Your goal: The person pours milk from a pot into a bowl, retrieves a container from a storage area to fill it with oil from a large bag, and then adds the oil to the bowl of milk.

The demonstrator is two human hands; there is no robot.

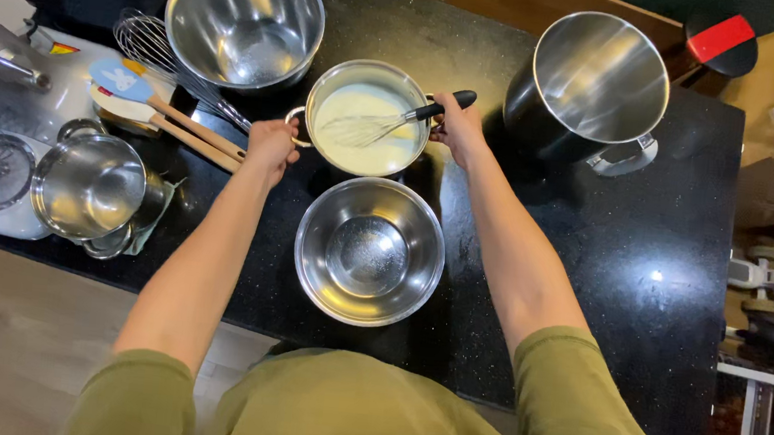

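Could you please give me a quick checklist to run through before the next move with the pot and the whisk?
1. Left hand on the pot's side handle: ok, it grips the handle at the rim.
2. Right hand on the whisk: ok, closed around the black handle, wires in the pale mixture.
3. Pot seated flat on the black counter: ok, as far as visible.
4. Empty steel bowl in front of the pot: ok, upright and apparently dry.
5. Spatulas beside the left hand: ok, apart from the pot.
6. Mixture smooth or lumpy: cannot tell.
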